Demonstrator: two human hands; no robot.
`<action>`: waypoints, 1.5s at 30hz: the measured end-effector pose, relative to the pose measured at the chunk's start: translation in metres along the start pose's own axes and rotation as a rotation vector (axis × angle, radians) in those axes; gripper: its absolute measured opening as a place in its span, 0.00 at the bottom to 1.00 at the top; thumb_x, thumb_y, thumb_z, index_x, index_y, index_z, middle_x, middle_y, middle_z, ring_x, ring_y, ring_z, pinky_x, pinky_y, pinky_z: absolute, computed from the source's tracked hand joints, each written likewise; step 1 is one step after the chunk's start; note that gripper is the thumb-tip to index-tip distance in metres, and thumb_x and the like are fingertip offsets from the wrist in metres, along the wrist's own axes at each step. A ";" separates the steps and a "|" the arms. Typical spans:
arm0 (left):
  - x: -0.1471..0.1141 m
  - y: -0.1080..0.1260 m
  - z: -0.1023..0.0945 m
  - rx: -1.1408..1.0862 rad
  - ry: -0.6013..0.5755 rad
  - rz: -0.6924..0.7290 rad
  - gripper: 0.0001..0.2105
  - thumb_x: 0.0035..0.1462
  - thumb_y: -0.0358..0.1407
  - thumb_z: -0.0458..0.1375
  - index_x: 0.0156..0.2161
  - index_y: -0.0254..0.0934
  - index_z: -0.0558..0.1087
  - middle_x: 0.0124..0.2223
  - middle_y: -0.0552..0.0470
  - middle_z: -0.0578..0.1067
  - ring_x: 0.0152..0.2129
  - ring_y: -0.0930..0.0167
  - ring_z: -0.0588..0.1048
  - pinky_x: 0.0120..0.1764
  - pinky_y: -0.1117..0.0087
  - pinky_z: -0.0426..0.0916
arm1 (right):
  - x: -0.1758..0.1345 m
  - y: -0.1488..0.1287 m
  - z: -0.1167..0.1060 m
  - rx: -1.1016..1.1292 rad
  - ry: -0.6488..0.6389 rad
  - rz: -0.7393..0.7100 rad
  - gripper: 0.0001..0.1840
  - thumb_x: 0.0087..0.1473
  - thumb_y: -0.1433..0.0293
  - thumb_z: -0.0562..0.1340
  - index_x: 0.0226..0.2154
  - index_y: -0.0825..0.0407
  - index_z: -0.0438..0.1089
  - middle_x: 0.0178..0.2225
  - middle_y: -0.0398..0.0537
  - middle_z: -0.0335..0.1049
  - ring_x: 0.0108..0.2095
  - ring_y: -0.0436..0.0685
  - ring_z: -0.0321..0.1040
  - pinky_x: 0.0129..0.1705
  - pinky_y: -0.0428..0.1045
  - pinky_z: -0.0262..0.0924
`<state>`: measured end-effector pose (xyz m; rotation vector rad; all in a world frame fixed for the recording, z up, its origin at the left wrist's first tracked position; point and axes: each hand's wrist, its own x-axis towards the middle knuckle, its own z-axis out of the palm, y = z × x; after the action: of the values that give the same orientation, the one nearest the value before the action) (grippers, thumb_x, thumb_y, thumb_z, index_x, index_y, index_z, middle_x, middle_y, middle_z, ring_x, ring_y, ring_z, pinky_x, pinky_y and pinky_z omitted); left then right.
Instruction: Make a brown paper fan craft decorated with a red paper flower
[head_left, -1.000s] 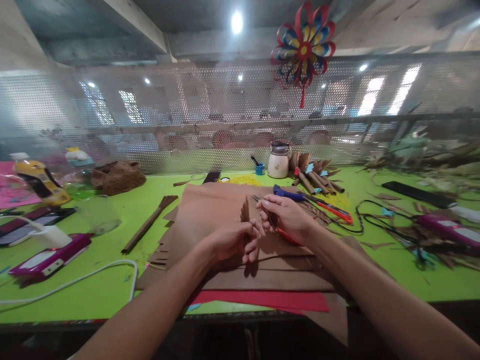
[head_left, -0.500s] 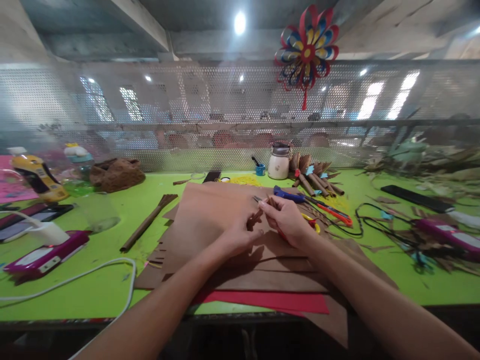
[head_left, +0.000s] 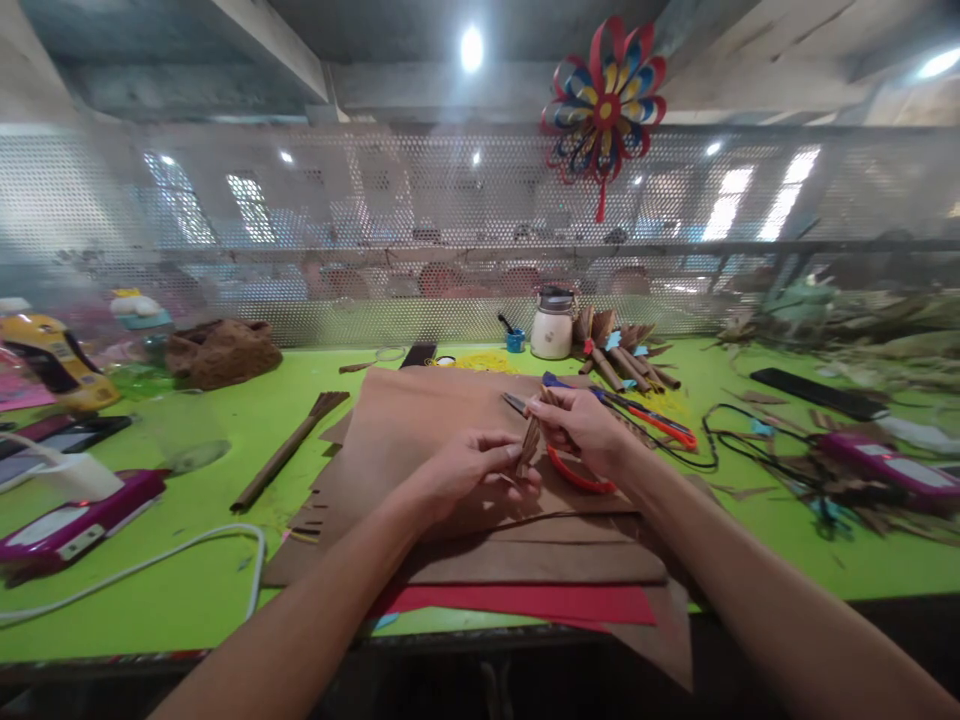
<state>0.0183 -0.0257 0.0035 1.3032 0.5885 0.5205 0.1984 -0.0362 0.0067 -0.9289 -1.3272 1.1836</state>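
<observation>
Above a stack of brown paper sheets (head_left: 420, 420), my left hand (head_left: 469, 470) pinches the lower end of a small folded piece of brown paper (head_left: 530, 447). The fingers of my right hand (head_left: 581, 425) are closed at that piece's upper end. Scissors (head_left: 581, 477) with red handles also sit in my right hand, their grey blades pointing left past my fingertips. How the right fingers share the scissors and paper is partly hidden.
A rolled brown paper tube (head_left: 289, 452) lies left of the stack. Behind it stand a blue pot (head_left: 515, 341), a white jar (head_left: 552, 328) and several fringed paper tubes (head_left: 619, 360). An orange-and-blue tool (head_left: 664, 425), power strips (head_left: 82, 520) and cables lie around. Red paper (head_left: 517, 603) shows at the front.
My left hand has turned and the folded paper now stands more upright between my hands. The scissors' red handle shows more below my right hand. The view has shifted slightly.
</observation>
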 end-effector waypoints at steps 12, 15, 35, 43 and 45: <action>0.001 -0.003 -0.003 0.022 -0.019 -0.032 0.12 0.48 0.37 0.61 0.34 0.30 0.68 0.30 0.44 0.76 0.26 0.71 0.75 0.27 0.73 0.66 | 0.002 0.001 0.001 0.152 0.007 0.007 0.15 0.46 0.59 0.63 0.27 0.54 0.65 0.15 0.33 0.50 0.14 0.42 0.43 0.15 0.42 0.38; 0.002 -0.005 -0.003 -0.024 0.002 -0.018 0.11 0.47 0.36 0.61 0.34 0.31 0.67 0.31 0.44 0.76 0.26 0.72 0.75 0.26 0.74 0.66 | 0.005 0.002 0.001 0.291 0.026 0.053 0.13 0.48 0.61 0.61 0.28 0.55 0.66 0.17 0.37 0.55 0.16 0.44 0.51 0.17 0.42 0.45; 0.008 -0.004 -0.008 -0.044 0.144 0.080 0.09 0.49 0.33 0.60 0.34 0.29 0.67 0.33 0.41 0.77 0.25 0.69 0.76 0.22 0.76 0.68 | 0.005 0.020 0.008 0.303 -0.051 0.118 0.10 0.51 0.65 0.59 0.27 0.56 0.67 0.21 0.45 0.67 0.19 0.49 0.61 0.23 0.45 0.56; 0.009 -0.006 -0.008 -0.038 0.136 0.094 0.08 0.49 0.33 0.60 0.33 0.30 0.67 0.31 0.42 0.77 0.25 0.68 0.77 0.21 0.76 0.67 | 0.006 0.019 0.008 0.317 0.000 0.133 0.10 0.51 0.66 0.57 0.27 0.56 0.68 0.22 0.45 0.67 0.20 0.49 0.62 0.25 0.47 0.58; 0.009 -0.006 -0.008 -0.041 0.135 0.094 0.08 0.49 0.33 0.60 0.33 0.30 0.67 0.31 0.42 0.76 0.25 0.68 0.76 0.21 0.76 0.67 | 0.006 0.020 0.008 0.310 -0.001 0.127 0.10 0.51 0.65 0.58 0.27 0.56 0.68 0.22 0.45 0.66 0.20 0.49 0.62 0.25 0.46 0.57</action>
<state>0.0198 -0.0151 -0.0046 1.2677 0.6270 0.6991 0.1883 -0.0274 -0.0107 -0.7949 -1.0577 1.4404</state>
